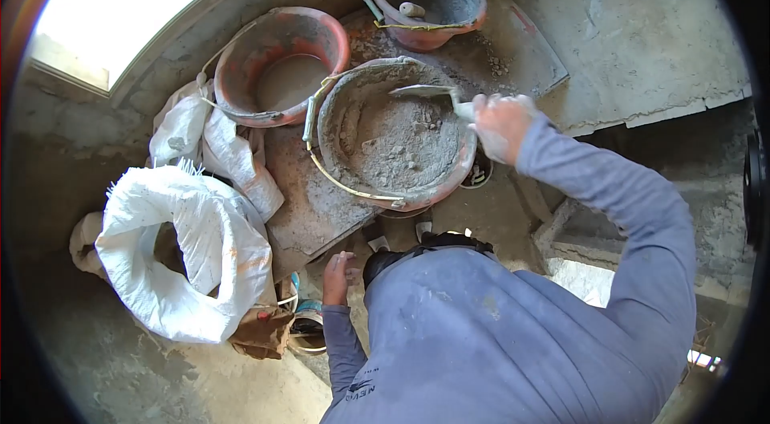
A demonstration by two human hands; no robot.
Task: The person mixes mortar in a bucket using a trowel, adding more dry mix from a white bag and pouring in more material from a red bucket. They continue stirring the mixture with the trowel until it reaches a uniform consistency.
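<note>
My right hand (pixel 504 125), dusted with grey, is closed round the handle of a trowel (pixel 427 91). The trowel's blade lies over the far part of a large bucket, close above the grey, lumpy mortar mix (pixel 405 143) inside. This mortar bucket (pixel 329 135) has a crusted rim and a wire handle hanging down its near left side. My left hand (pixel 338 276) hangs low near my body, nearer to me than the bucket, with fingers loosely bent and apart and nothing in them.
A reddish bucket (pixel 341 43) with grey liquid stands at the left. Another bucket (pixel 473 11) behind holds a pale-handled tool (pixel 411 10). An open white woven sack (pixel 233 263) stands at lower left. A dusty board (pixel 321 223) lies under the buckets. A concrete ledge (pixel 658 87) is at right.
</note>
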